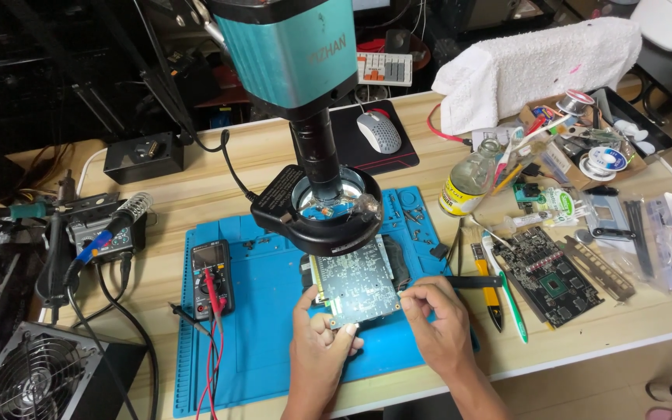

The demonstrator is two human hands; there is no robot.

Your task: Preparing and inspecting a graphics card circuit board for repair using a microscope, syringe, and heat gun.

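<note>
A green circuit board (355, 278) is held tilted above the blue work mat (266, 334), just under the ring light (322, 211) of the teal microscope (289, 54). My left hand (319, 342) grips the board's lower left corner from below. My right hand (435, 319) pinches the board's right edge with thumb and forefinger. A dark holder sits under the board, mostly hidden by it.
A multimeter (213, 276) with red and black leads lies left on the mat. Another dark circuit board (554, 276), tweezers and a green pen lie right. A glass bottle (468, 183), solder spools, a mouse (379, 131), a soldering station (106, 233) and a fan unit (36, 377) surround the mat.
</note>
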